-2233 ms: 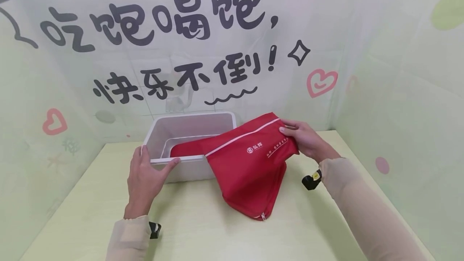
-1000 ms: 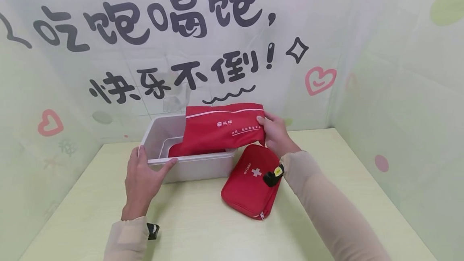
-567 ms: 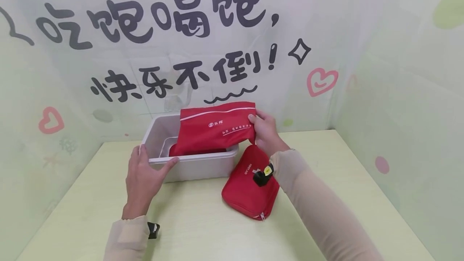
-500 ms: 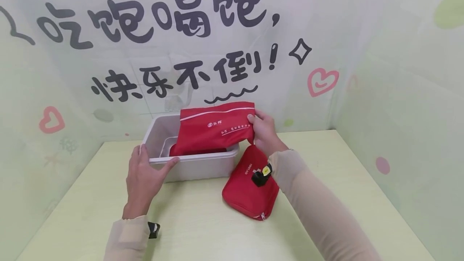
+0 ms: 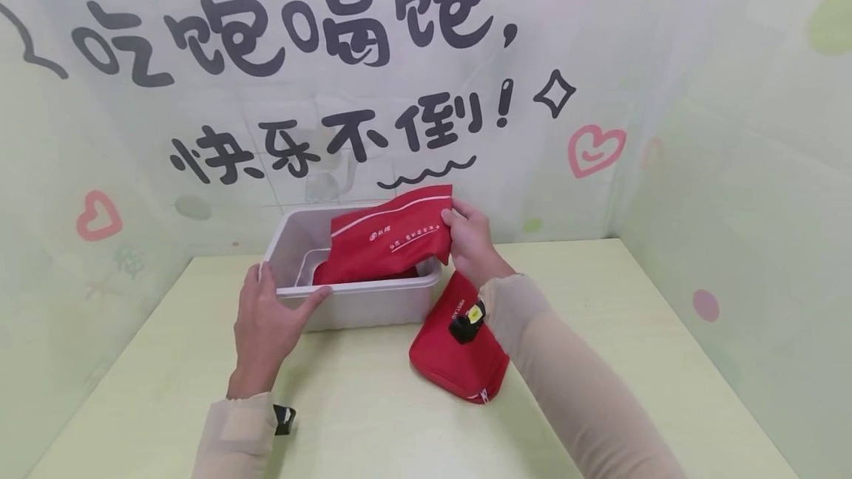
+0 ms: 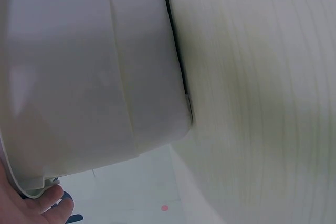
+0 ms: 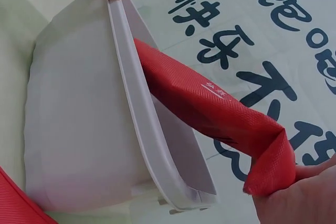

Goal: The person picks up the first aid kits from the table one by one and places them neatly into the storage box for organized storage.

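In the head view a grey-white plastic bin [image 5: 373,307] stands on the table. My left hand [image 5: 268,324] grips its left front corner, thumb along the front rim; the left wrist view shows the fingertips [image 6: 50,198] curled round that rim. With the right hand [image 5: 474,246] I pinch the right end of a red cloth [image 5: 382,242] with a white stripe and white print. Its upper edge is raised above the bin, while its lower part lies inside. In the right wrist view the cloth [image 7: 210,98] slopes from my hand down behind the rim.
A red first-aid pouch [image 5: 446,353] lies right of the bin, partly under my right forearm and its wrist camera [image 5: 468,322]. The pale table [image 5: 353,405] is enclosed by printed curtain walls [image 5: 732,131] at the back and both sides.
The right hand has moved left with the cloth, from over the first-aid pouch to above the bin. The pouch is now uncovered. My left hand keeps its grip on the rim.
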A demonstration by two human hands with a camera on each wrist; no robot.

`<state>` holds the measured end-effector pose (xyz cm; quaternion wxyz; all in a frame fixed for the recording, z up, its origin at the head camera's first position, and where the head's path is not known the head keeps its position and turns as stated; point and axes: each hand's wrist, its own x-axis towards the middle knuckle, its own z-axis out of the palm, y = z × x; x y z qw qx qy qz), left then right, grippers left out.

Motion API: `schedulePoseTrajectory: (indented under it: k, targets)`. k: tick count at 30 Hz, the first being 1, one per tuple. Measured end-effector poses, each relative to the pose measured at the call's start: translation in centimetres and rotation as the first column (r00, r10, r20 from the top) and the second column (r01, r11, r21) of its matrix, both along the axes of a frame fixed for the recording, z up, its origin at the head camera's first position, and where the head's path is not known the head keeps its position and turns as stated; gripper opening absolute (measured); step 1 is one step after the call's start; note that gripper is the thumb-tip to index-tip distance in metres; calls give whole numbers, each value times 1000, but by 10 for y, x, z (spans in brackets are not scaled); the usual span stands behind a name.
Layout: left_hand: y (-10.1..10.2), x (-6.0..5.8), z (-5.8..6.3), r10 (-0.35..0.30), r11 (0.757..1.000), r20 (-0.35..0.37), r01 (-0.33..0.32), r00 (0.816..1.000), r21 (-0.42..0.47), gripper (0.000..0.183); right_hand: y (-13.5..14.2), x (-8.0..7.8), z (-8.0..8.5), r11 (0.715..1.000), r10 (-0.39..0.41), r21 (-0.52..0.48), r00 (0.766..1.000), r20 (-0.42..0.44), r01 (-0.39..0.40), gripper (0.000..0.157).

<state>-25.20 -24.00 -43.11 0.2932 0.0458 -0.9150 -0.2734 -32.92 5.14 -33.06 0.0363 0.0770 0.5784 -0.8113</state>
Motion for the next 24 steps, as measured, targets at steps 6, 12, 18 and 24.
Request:
schedulePoseTrajectory:
  k: [6,12,18,24]
  targets:
    - [2,1,0,4,1000,-1,-4,1000,-7,100,-9,0,0,999,26,-25,1000,-16,-27,54]
    - [2,2,2,14,1000,15,-14,1000,-14,103,-21,-2,0,996,34,-84,999,-21,-36,52]
    - [5,3,2,22,1000,69,-21,997,-8,108,-32,-1,-4,994,41,-99,999,-20,-43,51]
    - [4,2,2,21,1000,38,-21,999,-16,105,-38,1,-6,986,153,-67,988,-30,-154,53]
